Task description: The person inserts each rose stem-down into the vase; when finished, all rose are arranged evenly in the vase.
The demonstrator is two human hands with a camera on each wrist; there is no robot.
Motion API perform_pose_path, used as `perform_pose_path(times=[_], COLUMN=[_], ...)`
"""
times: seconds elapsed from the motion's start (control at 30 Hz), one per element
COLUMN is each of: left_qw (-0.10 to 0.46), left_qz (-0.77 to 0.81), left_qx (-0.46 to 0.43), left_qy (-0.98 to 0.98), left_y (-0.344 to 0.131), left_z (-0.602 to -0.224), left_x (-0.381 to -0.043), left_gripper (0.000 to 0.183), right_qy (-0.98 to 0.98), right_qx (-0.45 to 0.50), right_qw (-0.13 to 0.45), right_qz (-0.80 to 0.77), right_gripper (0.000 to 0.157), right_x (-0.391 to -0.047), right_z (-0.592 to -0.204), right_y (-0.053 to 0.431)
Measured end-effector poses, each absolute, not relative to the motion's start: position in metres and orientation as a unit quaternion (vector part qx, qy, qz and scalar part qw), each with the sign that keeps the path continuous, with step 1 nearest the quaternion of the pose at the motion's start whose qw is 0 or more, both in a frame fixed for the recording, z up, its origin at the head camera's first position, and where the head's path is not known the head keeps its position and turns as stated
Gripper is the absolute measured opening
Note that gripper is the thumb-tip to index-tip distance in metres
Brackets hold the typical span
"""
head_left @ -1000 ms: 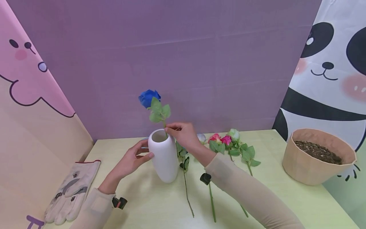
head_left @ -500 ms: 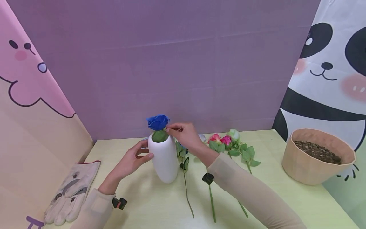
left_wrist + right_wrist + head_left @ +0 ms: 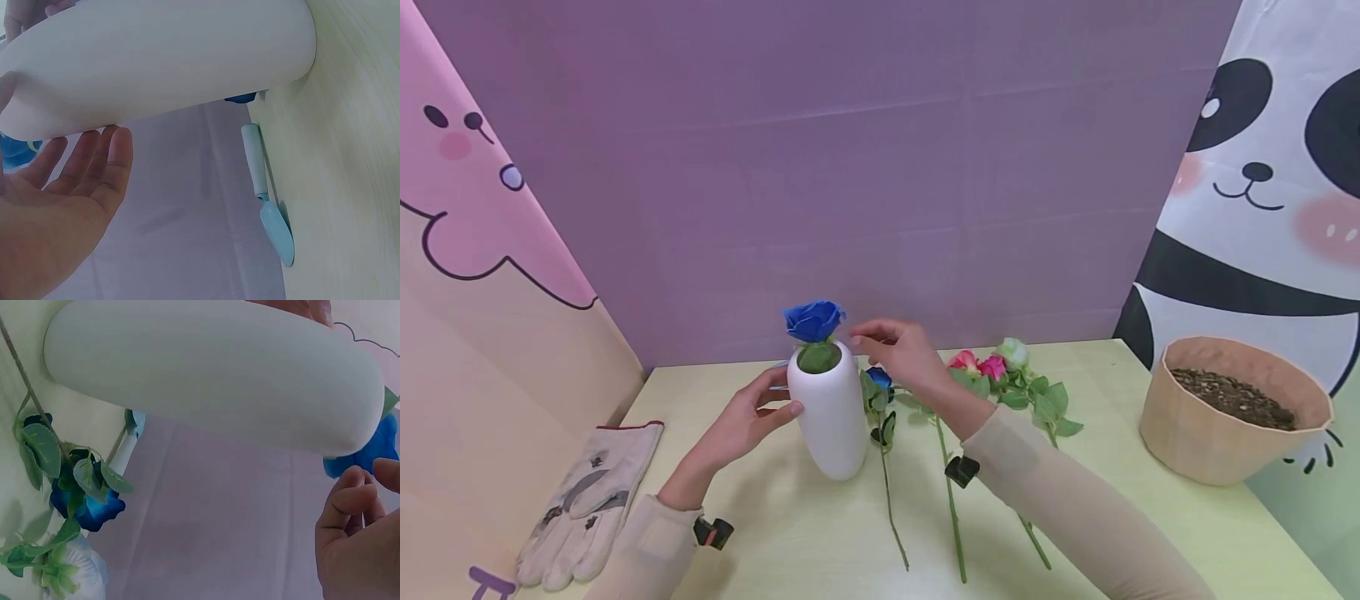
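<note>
A blue rose (image 3: 815, 322) stands in the white vase (image 3: 833, 421), its bloom just above the mouth and a green leaf filling the opening. My left hand (image 3: 747, 418) holds the vase from the left side near the top, thumb in front and fingers behind. In the left wrist view those fingers (image 3: 119, 156) bend against the vase wall. To the right of the rim, my right hand (image 3: 901, 354) hovers with loosely bent fingers, apart from the rose. In the right wrist view its thumb and fingertips (image 3: 355, 478) hold nothing, close beside the blue petals.
Several flowers lie right of the vase: a dark blue rose (image 3: 878, 379), a magenta one (image 3: 992, 367) and a pale green one (image 3: 1012, 353). A pot of soil (image 3: 1232, 417) stands far right, work gloves (image 3: 591, 504) lie left. A light-blue trowel (image 3: 265, 194) lies behind the vase.
The blue rose has gone down into the vase until its bloom sits near the rim. My right hand has let go and drawn slightly right. My left hand stays on the vase.
</note>
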State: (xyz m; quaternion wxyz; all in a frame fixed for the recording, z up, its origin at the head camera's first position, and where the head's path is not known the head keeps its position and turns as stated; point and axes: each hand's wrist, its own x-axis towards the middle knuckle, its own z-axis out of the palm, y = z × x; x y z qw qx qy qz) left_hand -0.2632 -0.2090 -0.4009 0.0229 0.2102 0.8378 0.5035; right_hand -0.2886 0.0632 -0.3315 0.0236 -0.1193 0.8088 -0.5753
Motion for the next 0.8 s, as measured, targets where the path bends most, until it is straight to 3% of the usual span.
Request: perform_pose_path(times=[0.8], left_qw=[0.025], left_qz=[0.498], left_qx=[0.207], left_qy=[0.842], left_y=[-0.208], left_z=[-0.399], left_x=[-0.262], left_gripper=[0.061], right_qy=[0.789], right_qx=[-0.095], right_qw=[0.051], right_qz=[-0.605], right_gripper=[0.026], right_x=[-0.29], right_z=[-0.334], right_y=[0.117])
